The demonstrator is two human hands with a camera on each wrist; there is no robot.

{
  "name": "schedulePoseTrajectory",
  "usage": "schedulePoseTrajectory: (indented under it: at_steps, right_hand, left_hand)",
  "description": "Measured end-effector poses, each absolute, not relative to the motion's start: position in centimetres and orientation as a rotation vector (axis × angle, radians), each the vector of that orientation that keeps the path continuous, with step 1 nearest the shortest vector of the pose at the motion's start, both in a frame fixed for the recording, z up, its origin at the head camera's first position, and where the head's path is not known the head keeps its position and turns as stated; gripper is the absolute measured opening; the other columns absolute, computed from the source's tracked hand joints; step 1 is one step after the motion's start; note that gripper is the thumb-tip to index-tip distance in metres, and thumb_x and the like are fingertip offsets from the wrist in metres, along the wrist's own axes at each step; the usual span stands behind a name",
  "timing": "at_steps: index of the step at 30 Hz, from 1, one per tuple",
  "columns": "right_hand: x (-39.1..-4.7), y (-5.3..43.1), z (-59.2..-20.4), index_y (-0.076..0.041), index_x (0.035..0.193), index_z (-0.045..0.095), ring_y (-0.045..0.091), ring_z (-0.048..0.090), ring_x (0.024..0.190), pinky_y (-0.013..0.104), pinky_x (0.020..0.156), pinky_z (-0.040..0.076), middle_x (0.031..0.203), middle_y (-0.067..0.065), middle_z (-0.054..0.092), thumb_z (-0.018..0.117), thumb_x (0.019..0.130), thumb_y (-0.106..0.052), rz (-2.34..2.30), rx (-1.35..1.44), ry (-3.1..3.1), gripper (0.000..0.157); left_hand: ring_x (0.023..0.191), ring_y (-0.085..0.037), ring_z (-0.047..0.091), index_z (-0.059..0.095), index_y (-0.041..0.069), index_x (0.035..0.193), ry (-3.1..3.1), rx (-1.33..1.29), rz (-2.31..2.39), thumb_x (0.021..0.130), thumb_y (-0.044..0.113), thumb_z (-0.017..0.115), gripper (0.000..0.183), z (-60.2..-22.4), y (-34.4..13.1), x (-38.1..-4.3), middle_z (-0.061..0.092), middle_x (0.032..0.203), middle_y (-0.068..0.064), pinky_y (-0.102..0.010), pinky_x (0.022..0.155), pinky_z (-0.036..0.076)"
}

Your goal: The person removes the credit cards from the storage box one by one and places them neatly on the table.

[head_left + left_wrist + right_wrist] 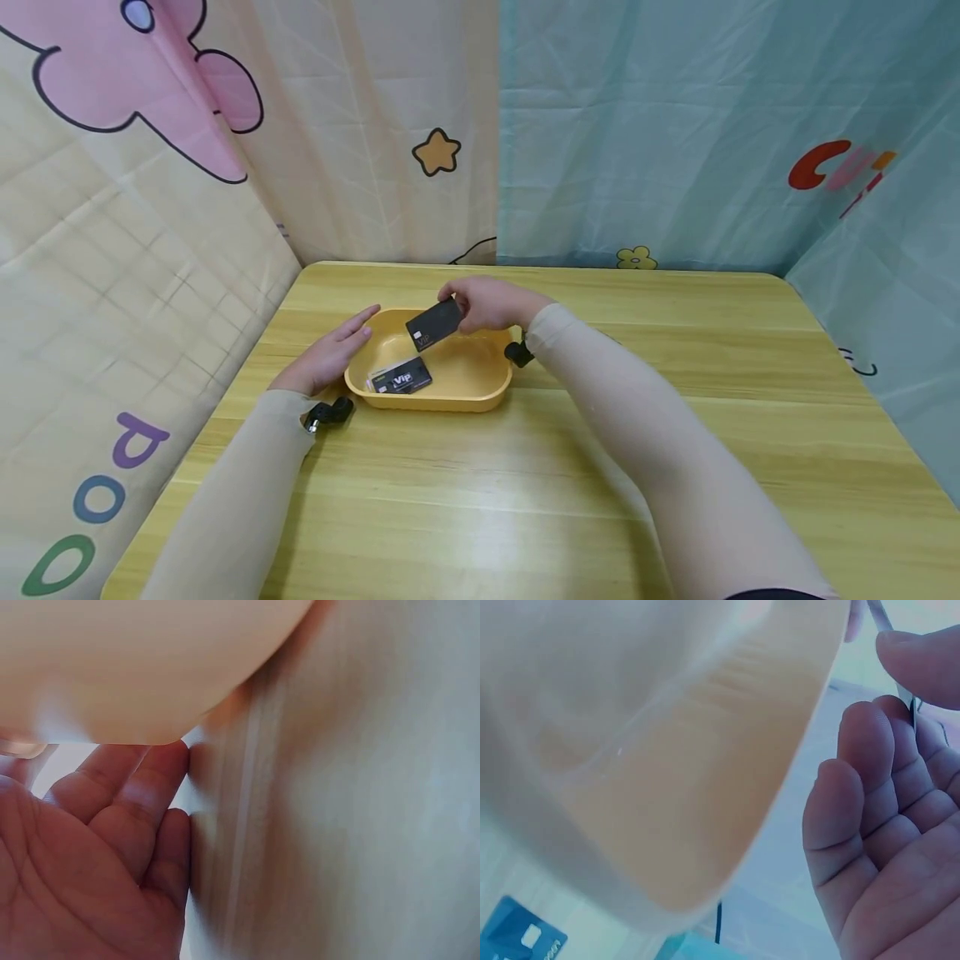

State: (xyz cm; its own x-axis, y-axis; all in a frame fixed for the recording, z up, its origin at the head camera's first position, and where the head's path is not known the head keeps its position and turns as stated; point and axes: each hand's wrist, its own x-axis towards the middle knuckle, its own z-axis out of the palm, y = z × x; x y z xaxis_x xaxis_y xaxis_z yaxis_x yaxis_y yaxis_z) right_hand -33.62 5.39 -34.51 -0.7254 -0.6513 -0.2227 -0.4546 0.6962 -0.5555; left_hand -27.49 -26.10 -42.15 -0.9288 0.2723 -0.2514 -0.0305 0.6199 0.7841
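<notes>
My right hand (491, 304) pinches a black VIP card (433, 325) with a small pale chip, between thumb and fingers. The card is tilted over a shallow yellow plastic tray (468, 375). At the tray's front left lie more cards, the top one a dark card (405, 377) marked VIP. My left hand (330, 358) is beside the tray's left end with fingers extended. In the left wrist view, that hand's fingers (154, 784) are right under the tray's wall (150, 682). In the right wrist view, only the thin edge of the held card (906, 694) shows.
The tray stands on a light wooden table (480, 483), toward its back left. Printed curtains (360, 125) hang behind it and on both sides. Each wrist bears a small black camera mount (330, 412). A blue-looking card (521, 934) shows low in the right wrist view.
</notes>
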Motion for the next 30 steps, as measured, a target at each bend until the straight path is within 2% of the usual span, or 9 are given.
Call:
schedulePoseTrajectory:
  at_steps: [9, 15, 26, 30]
  right_hand:
    - [-33.8, 9.4, -33.5, -0.010, 0.141, 0.061, 0.028, 0.063, 0.104, 0.039, 0.096, 0.053, 0.116, 0.012, 0.066, 0.076, 0.086, -0.007, -0.839, -0.830, 2.562, 0.057]
    - [-34.0, 14.3, -33.8, -0.012, 0.143, 0.062, 0.028, 0.067, 0.105, 0.043, 0.095, 0.056, 0.118, 0.012, 0.066, 0.077, 0.088, -0.012, -0.906, -0.722, 2.656, 0.057]
    - [-33.9, 22.7, -36.0, -0.005, 0.150, 0.054, 0.033, 0.062, 0.110, 0.038, 0.088, 0.054, 0.124, 0.019, 0.059, 0.074, 0.093, -0.010, -0.979, -0.500, 2.654, 0.061]
    - [-33.6, 25.0, -37.0, -0.004, 0.152, 0.052, 0.035, 0.059, 0.113, 0.040, 0.090, 0.052, 0.125, 0.020, 0.057, 0.073, 0.096, -0.011, -0.960, -0.455, 2.662, 0.060]
  left_hand:
    - [0.162, -0.047, 0.009, 0.015, 0.042, 0.169, 2.497, 0.213, 1.230, 0.114, 0.053, 0.034, 0.059, -42.4, -26.1, -27.8, 0.007, 0.179, -0.010, -0.069, 0.128, 0.011]
    - [0.162, -0.047, 0.012, 0.015, 0.041, 0.169, 2.507, 0.222, 1.225, 0.114, 0.050, 0.034, 0.059, -42.4, -26.1, -27.8, 0.009, 0.179, -0.010, -0.068, 0.128, 0.013]
    - [0.162, -0.045, 0.013, 0.014, 0.041, 0.169, 2.489, 0.189, 1.230, 0.114, 0.052, 0.034, 0.060, -42.4, -26.2, -27.7, 0.008, 0.179, -0.008, -0.065, 0.129, 0.014]
    - [0.162, -0.046, 0.011, 0.014, 0.040, 0.170, 2.486, 0.206, 1.233, 0.114, 0.051, 0.034, 0.060, -42.6, -26.2, -27.9, 0.007, 0.179, -0.010, -0.067, 0.129, 0.012]
